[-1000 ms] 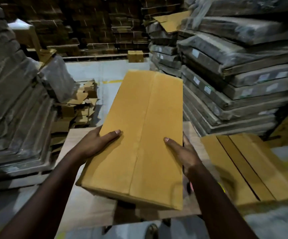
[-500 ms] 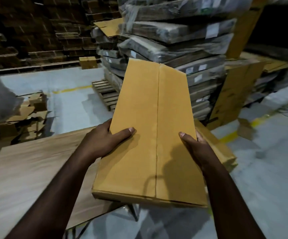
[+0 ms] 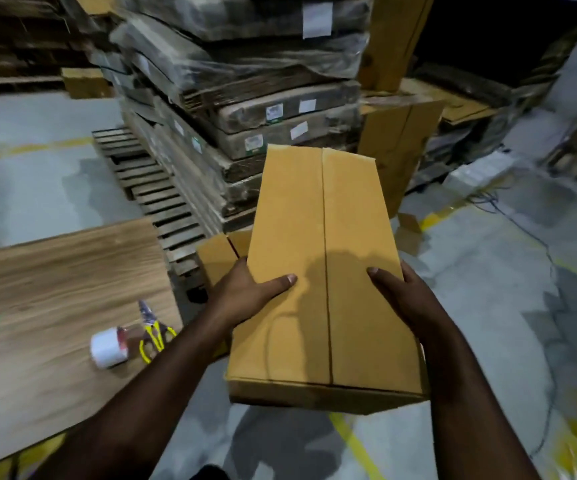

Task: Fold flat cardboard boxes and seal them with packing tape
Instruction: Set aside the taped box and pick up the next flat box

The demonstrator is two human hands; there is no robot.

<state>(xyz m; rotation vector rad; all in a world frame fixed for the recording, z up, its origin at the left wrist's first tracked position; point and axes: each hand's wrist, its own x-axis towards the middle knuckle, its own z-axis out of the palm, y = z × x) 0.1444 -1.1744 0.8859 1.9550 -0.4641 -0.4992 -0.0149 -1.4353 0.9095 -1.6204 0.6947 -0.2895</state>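
A folded-up tan cardboard box (image 3: pixel 325 271) hangs in the air in front of me, long side pointing away, its top flaps meeting along a centre seam. My left hand (image 3: pixel 245 292) grips its left edge, thumb lying across the top. My right hand (image 3: pixel 401 296) grips its right edge, thumb on top as well. A roll of white packing tape (image 3: pixel 109 348) lies on the wooden table (image 3: pixel 48 278) at the left. More tan cardboard (image 3: pixel 219 258) sits below the box, partly hidden behind it.
Yellow-handled scissors (image 3: pixel 154 332) lie beside the tape. A wooden pallet (image 3: pixel 155 199) and a tall stack of plastic-wrapped flat cardboard (image 3: pixel 245 98) stand ahead. Cables (image 3: pixel 508 209) trail over the grey floor at the right, which carries yellow lines (image 3: pixel 356 445).
I have turned to the right with the box held in both hands. The table slid to the left of the view, and the tape and scissors came into sight.
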